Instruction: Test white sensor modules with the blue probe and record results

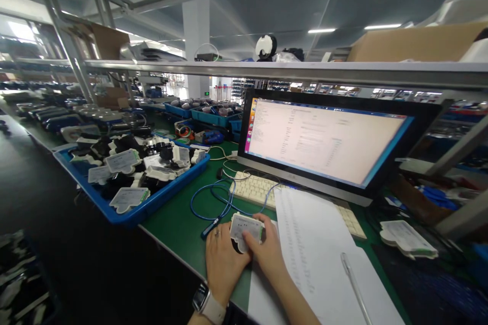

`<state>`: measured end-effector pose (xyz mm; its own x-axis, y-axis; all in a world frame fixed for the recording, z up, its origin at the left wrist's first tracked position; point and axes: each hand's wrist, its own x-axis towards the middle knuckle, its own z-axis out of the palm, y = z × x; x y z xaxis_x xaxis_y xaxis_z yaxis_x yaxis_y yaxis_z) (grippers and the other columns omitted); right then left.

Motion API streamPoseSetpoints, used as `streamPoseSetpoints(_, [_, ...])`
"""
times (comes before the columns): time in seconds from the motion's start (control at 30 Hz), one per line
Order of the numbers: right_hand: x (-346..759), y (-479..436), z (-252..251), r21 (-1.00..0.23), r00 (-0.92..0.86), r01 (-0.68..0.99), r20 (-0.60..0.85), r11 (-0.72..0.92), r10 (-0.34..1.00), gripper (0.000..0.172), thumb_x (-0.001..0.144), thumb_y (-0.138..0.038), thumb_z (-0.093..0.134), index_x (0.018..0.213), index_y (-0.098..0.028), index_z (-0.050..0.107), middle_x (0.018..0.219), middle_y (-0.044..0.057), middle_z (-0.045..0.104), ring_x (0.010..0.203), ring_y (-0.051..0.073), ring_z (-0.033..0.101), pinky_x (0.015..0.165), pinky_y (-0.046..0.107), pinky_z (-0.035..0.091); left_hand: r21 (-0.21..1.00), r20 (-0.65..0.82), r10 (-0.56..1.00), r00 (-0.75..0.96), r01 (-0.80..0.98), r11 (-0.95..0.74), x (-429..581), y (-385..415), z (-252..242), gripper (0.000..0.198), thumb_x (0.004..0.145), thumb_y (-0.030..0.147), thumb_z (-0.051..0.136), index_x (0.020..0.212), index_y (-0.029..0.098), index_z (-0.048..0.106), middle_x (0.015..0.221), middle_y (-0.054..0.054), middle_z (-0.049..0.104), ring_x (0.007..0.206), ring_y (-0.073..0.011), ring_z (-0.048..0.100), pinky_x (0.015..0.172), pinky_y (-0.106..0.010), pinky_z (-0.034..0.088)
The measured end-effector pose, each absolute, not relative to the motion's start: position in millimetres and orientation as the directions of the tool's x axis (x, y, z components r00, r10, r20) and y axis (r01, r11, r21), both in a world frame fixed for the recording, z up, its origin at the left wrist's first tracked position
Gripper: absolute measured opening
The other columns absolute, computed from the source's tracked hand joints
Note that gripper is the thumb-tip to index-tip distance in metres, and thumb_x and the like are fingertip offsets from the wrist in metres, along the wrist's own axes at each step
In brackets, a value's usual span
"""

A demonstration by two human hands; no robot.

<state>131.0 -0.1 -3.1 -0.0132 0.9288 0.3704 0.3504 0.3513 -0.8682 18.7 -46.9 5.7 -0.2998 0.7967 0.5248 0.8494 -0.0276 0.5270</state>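
Observation:
Between my two hands is a small white plastic device housing with a grey labelled face and a green strip on its right edge. My left hand, a watch on its wrist, is closed around its left and lower side. My right hand grips the right side, thumb pressed on the face. A blue cable loops on the green bench just behind, its dark plug end close to my left fingers. Paper sheets lie under and beside my right forearm, with a pen on them.
A blue tray full of similar housings stands at the left bench edge. Behind the paper are a keyboard and a lit monitor. Another white housing lies at right. A shelf spans above.

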Motion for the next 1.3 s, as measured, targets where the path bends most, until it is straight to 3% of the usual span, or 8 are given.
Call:
streamPoseSetpoints(0.67, [133,4,-9,-0.877,-0.01,0.324,0.371,0.354,0.929,0.038,0.067,-0.037,0.064,0.101,-0.021,0.057,0.098,0.007,0.06,0.094,0.027,0.056,0.084,0.041,0.045,0.548,0.541,0.774,-0.329,0.836,-0.028,22,-47,5,0.027,0.068,0.023,0.059,0.094,0.018,0.052,0.085,-0.005,0.059,0.085,-0.0242,0.057,0.084,-0.041,0.044])
streamPoseSetpoints(0.97, [135,8,-10,-0.892,-0.01,0.352,0.301,0.285,0.954,0.045,0.063,-0.053,0.062,0.097,-0.023,0.057,0.097,0.007,0.06,0.091,0.029,0.057,0.082,0.045,0.047,0.672,0.414,0.81,-0.415,0.74,0.036,26,-48,7,0.028,0.065,0.024,0.059,0.092,0.018,0.055,0.087,-0.007,0.058,0.089,-0.0259,0.054,0.087,-0.043,0.042])
streamPoseSetpoints(1.13, [139,12,-12,-0.892,-0.009,0.385,0.254,0.238,0.967,0.055,0.056,-0.062,0.062,0.094,-0.023,0.057,0.093,0.007,0.063,0.085,0.03,0.061,0.079,0.045,0.048,0.752,0.365,0.808,-0.463,0.658,0.038,30,-45,-8,0.041,0.058,0.029,0.063,0.097,0.018,0.056,0.09,-0.007,0.057,0.089,-0.0263,0.051,0.09,-0.044,0.039])
streamPoseSetpoints(1.3, [145,24,-19,-0.914,-0.064,0.369,0.158,0.17,0.985,0.058,0.049,-0.065,0.066,0.09,-0.024,0.057,0.082,0.008,0.065,0.074,0.033,0.064,0.066,0.047,0.052,0.783,0.328,0.807,-0.492,0.619,0.058,33,-34,-40,0.06,0.051,0.049,0.068,0.101,0.018,0.054,0.101,-0.009,0.056,0.096,-0.0302,0.049,0.098,-0.049,0.034])
